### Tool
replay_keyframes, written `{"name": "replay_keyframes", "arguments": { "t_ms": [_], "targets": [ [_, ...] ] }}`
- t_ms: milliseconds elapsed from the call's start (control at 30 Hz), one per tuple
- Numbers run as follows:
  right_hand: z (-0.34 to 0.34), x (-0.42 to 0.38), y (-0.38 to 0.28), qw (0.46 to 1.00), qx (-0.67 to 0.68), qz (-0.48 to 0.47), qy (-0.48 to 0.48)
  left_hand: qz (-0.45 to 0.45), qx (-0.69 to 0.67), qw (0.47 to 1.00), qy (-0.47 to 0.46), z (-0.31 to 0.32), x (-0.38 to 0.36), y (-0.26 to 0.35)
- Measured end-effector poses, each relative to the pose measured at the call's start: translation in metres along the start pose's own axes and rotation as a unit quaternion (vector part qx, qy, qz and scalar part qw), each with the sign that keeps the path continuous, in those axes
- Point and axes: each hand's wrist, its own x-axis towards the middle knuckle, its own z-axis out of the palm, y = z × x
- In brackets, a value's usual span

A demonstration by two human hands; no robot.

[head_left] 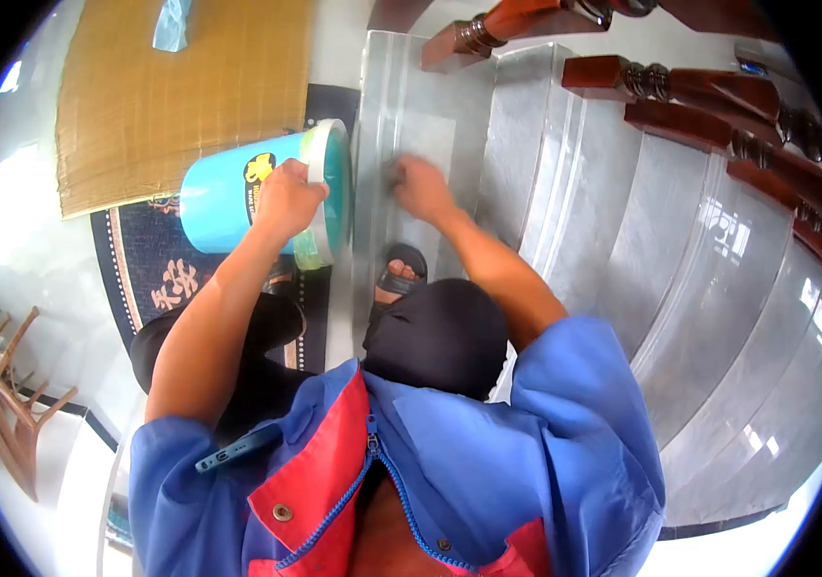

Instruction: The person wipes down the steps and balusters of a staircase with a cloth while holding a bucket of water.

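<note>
A light blue bucket (223, 188) with a yellow cartoon label lies tilted toward the stairs, its pale rim and greenish plastic edge facing right. My left hand (288, 204) is closed on the bucket near its rim. Over the lowest grey stair step (430, 135) is my right hand (420, 189), its fingers curled and partly blurred. A small dark smear shows at those fingertips; I cannot make out what it is.
A dark patterned mat (137, 279) lies under the bucket, beside a brown cardboard sheet (180, 87) with a bluish plastic piece (171, 25). Polished grey stairs (661, 221) rise to the right, along dark red wooden balusters (670, 82). My sandalled foot (401, 269) rests on the step. A wooden chair (12, 404) stands left.
</note>
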Motion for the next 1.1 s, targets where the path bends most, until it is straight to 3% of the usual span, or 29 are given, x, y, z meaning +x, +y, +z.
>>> {"name": "replay_keyframes", "arguments": {
  "t_ms": [33,67,133,167,233,267,333,400,433,500,567,633,733,800,933,967,1067,1100],
  "targets": [
    [-0.003,0.005,-0.009,0.995,0.087,-0.039,0.019,-0.020,-0.003,1.000,-0.006,-0.003,0.002,-0.003],
    [-0.003,0.003,-0.008,0.993,0.073,-0.061,0.064,-0.038,-0.008,0.999,-0.022,0.001,0.002,-0.004],
    [-0.056,0.049,-0.014,0.984,0.029,0.089,0.150,-0.043,-0.045,0.998,0.000,-0.006,0.002,0.000],
    [-0.059,0.070,-0.015,0.984,0.027,0.083,0.157,-0.043,-0.067,0.997,0.013,-0.010,0.011,0.002],
    [-0.043,0.093,-0.006,0.966,0.003,0.139,0.216,-0.037,-0.063,0.997,0.035,-0.010,0.018,0.001],
    [0.002,0.115,-0.020,0.966,-0.044,0.071,0.243,-0.030,-0.062,0.996,0.060,-0.015,0.028,0.005],
    [0.037,0.126,-0.032,0.984,0.055,-0.047,0.163,-0.027,-0.076,0.994,0.074,-0.015,0.044,0.002],
    [0.008,0.104,-0.104,0.961,0.175,-0.185,-0.109,-0.021,-0.089,0.993,0.077,-0.017,0.054,0.000],
    [-0.003,0.090,-0.119,0.962,0.196,-0.180,-0.068,-0.021,-0.068,0.995,0.077,-0.016,0.055,0.003],
    [-0.024,0.078,-0.126,0.965,0.255,-0.068,-0.007,-0.019,-0.060,0.994,0.084,-0.020,0.057,0.010],
    [-0.059,0.059,-0.099,0.947,0.318,0.034,-0.039,0.014,0.017,0.990,0.138,-0.023,0.051,0.021],
    [-0.080,0.049,-0.103,0.969,0.240,0.043,-0.026,-0.012,-0.043,0.997,0.055,-0.048,0.033,0.042],
    [-0.104,0.029,-0.104,0.952,0.294,0.081,-0.035,-0.024,-0.062,0.996,0.060,-0.055,0.013,0.047],
    [-0.136,0.017,-0.138,0.910,0.367,0.184,-0.055,0.022,-0.067,0.992,0.104,-0.067,-0.002,0.043],
    [-0.178,-0.011,-0.204,0.928,0.339,0.155,0.002,0.064,-0.128,0.976,0.164,-0.085,-0.028,-0.004],
    [-0.190,-0.014,-0.228,0.929,0.339,0.152,0.005,0.036,-0.145,0.978,0.147,-0.094,-0.039,-0.018],
    [-0.217,-0.042,-0.290,0.928,0.300,0.217,-0.039,-0.009,-0.276,0.947,0.164,-0.134,-0.098,-0.041],
    [-0.211,-0.056,-0.295,0.889,0.386,0.232,-0.083,-0.022,-0.318,0.933,0.164,-0.152,-0.117,-0.044]
  ]
}}
